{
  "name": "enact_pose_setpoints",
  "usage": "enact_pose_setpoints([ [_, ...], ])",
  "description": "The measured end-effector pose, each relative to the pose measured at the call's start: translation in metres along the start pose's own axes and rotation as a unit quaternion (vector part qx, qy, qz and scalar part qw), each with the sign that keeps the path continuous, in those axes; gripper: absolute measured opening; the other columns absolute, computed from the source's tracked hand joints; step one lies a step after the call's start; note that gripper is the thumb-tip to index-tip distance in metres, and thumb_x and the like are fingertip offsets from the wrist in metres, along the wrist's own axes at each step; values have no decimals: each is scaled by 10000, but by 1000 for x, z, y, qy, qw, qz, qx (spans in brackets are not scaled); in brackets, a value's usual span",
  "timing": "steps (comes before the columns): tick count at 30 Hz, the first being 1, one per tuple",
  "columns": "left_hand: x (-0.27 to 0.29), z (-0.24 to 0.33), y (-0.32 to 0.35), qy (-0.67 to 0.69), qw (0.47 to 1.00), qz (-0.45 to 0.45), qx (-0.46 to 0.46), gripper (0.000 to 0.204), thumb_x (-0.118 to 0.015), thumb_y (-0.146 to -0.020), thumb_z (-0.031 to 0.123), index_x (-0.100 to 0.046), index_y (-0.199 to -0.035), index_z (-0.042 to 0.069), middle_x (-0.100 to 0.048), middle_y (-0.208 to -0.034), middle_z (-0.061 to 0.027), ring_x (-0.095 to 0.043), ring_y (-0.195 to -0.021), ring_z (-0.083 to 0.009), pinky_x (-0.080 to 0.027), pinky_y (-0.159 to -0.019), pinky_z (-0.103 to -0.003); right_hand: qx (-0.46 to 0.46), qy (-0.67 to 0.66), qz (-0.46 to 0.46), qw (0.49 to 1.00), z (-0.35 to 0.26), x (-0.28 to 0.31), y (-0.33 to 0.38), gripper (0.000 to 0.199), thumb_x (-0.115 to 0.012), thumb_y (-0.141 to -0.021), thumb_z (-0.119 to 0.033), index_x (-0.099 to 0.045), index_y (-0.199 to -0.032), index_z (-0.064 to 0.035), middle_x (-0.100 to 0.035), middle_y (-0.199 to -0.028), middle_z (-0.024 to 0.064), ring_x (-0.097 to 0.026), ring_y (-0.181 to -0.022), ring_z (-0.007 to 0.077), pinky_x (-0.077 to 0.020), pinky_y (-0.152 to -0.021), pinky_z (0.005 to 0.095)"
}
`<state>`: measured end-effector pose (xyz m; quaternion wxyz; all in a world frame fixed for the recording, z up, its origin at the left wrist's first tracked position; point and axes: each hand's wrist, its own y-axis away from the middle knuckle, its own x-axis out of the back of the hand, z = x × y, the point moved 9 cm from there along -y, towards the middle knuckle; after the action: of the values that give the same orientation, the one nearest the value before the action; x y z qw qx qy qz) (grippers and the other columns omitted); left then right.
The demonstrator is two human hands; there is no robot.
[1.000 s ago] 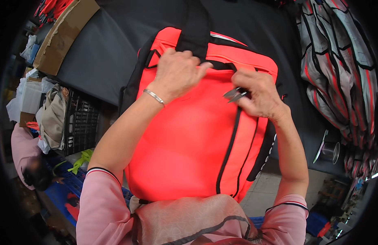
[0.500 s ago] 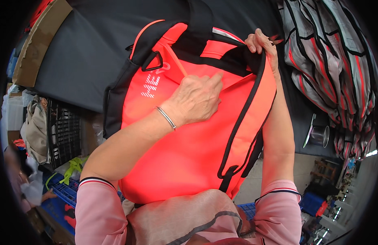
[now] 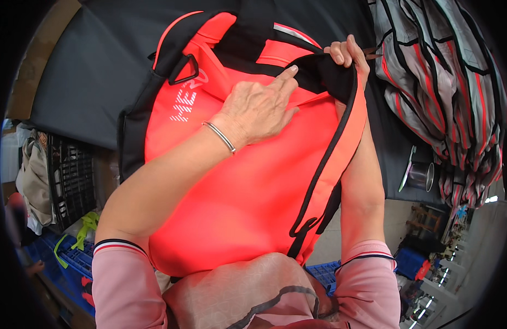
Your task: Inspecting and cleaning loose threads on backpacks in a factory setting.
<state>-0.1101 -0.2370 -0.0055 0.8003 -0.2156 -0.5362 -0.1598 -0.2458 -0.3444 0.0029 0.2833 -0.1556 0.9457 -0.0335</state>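
A bright orange-red bag (image 3: 231,197) with black trim, pale printing and a triangular black ring (image 3: 183,70) lies before me, its lower end against my front. Across its upper face rests my left hand (image 3: 259,109), fingers stretched out, the index fingertip at the black edge of the opening. My right hand (image 3: 349,57) is closed round the black-lined top edge at the right, where the orange strap (image 3: 333,162) with black binding runs down. Small pointed tips, perhaps thread snips (image 3: 372,55), stick out beside that hand; their grip is hidden.
Grey bags with red and black trim (image 3: 434,77) are heaped at the right. Below them sit a metal cup (image 3: 420,176) and a toothbrush (image 3: 407,168) on the black-covered table (image 3: 100,71). At the left stand a black crate (image 3: 71,178) and a cardboard piece (image 3: 42,49).
The bag has shifted slightly left in view. My left hand has slid up towards the opening, its fingers straighter than before. My right hand keeps its hold on the edge.
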Motion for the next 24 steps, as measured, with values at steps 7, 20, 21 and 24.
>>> enact_pose_setpoints([
  [7, -7, 19, -20, -88, 983, -29, -157, 534, -526, -868, 232, -518, -1397, 158, -524, -1434, -91, -630, -552, -203, -485, -500, -330, -1, 16, 19, 1000, 11, -7, -7, 469, -550, -994, -240, -405, -566, -116, -437, -568, 10, -470, -650, 107, -369, -650, 239],
  [20, 75, -65, 54, -218, 960, 122, -125, 383, -706, -827, 420, -602, -961, 76, -611, -846, -58, -601, -923, -190, -305, -1147, -485, -19, 43, 99, 994, 13, 3, 3, 479, -599, -962, -165, -373, -542, -121, -390, -553, 1, -449, -620, 103, -338, -585, 237],
  [21, 76, -69, 56, -165, 971, 113, -131, 329, -720, -828, 366, -582, -914, 80, -582, -788, -57, -603, -896, -203, -293, -1158, -496, -22, 55, 99, 993, 14, 1, 2, 477, -602, -961, -167, -382, -541, -116, -394, -554, 1, -451, -622, 103, -337, -583, 237],
  [24, 75, -74, 55, -147, 975, 112, -122, 290, -736, -811, 303, -554, -867, 84, -569, -778, -56, -599, -877, -222, -313, -1142, -509, -5, 41, 78, 996, 12, 1, 1, 472, -588, -972, -161, -396, -544, -106, -393, -555, 4, -448, -630, 107, -340, -599, 242],
])
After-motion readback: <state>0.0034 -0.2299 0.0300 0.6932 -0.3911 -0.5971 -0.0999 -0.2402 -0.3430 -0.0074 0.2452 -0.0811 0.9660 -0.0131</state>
